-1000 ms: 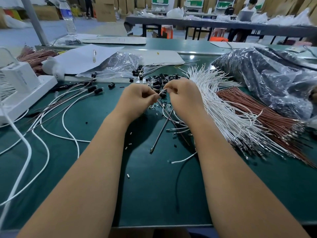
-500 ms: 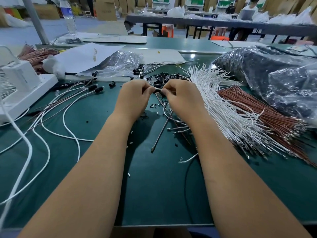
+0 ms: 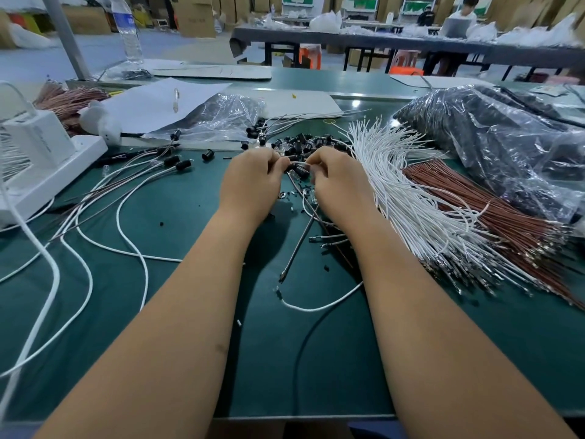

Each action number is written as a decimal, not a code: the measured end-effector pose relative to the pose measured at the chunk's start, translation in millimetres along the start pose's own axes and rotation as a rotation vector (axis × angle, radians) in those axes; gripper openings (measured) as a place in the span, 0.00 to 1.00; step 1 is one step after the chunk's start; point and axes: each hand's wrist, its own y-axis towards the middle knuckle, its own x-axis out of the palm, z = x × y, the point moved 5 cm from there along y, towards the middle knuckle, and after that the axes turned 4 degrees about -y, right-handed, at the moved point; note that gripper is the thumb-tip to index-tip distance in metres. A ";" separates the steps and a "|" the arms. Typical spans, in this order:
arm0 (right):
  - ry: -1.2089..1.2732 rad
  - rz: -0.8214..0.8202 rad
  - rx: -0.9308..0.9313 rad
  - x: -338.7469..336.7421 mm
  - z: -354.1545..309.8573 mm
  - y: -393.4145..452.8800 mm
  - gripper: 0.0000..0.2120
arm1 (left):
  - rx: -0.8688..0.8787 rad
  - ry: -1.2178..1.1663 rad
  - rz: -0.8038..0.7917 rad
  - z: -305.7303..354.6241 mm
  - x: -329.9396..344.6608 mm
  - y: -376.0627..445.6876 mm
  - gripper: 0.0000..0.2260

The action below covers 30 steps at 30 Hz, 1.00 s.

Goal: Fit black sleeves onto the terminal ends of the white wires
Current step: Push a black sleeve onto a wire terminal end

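- Head view: the left hand [image 3: 251,182] and the right hand [image 3: 337,182] are meeting over the loose black sleeves [image 3: 304,145], both pinching a short white wire end [image 3: 294,159] between fingertips; a black sleeve [image 3: 302,170] is sitting just below, touching the right fingers.
- Risk: the tiny sleeve could be slipping off and dropping among the pile, since the grip is only a fingertip pinch.
- The green bench [image 3: 196,217] is carrying the white wire bundle [image 3: 411,198], brown wires [image 3: 493,210] and plastic bags [image 3: 493,137]; a workshop is lying beyond.

Green matted surface [image 3: 190,312]; grey floor [image 3: 38,63] behind; long dark table [image 3: 395,45] across the room; stacked cardboard boxes [image 3: 196,14] at rear; grey metal post [image 3: 63,36] at left.
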 end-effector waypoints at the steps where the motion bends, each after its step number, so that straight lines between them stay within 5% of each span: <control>1: 0.021 0.011 0.016 -0.2 1.6 0.8 0.08 | -0.030 -0.025 -0.014 -2.5 -0.4 -0.1 0.16; 7: 0.153 -0.115 0.030 6.3 4.5 5.2 0.09 | -0.324 -0.209 0.064 -26.4 -5.2 1.8 0.19; 12: -0.099 -0.349 0.013 24.7 0.4 1.7 0.11 | -0.446 -0.337 0.107 -35.1 -5.1 2.3 0.17; 17: -0.111 -0.227 -0.063 18.4 -7.7 1.1 0.12 | -0.449 -0.387 0.094 -33.8 -2.7 0.8 0.17; 21: -0.157 -0.296 -0.039 24.9 -2.4 0.7 0.13 | -0.433 -0.421 0.091 -30.4 -3.1 -0.5 0.17; 26: 0.006 -0.186 -0.019 20.1 1.5 4.4 0.11 | -0.374 -0.409 0.077 -26.9 -3.8 -0.8 0.16; 30: 0.292 -0.034 0.092 9.5 7.9 8.1 0.10 | -0.282 -0.403 0.055 -20.4 -6.2 -0.5 0.07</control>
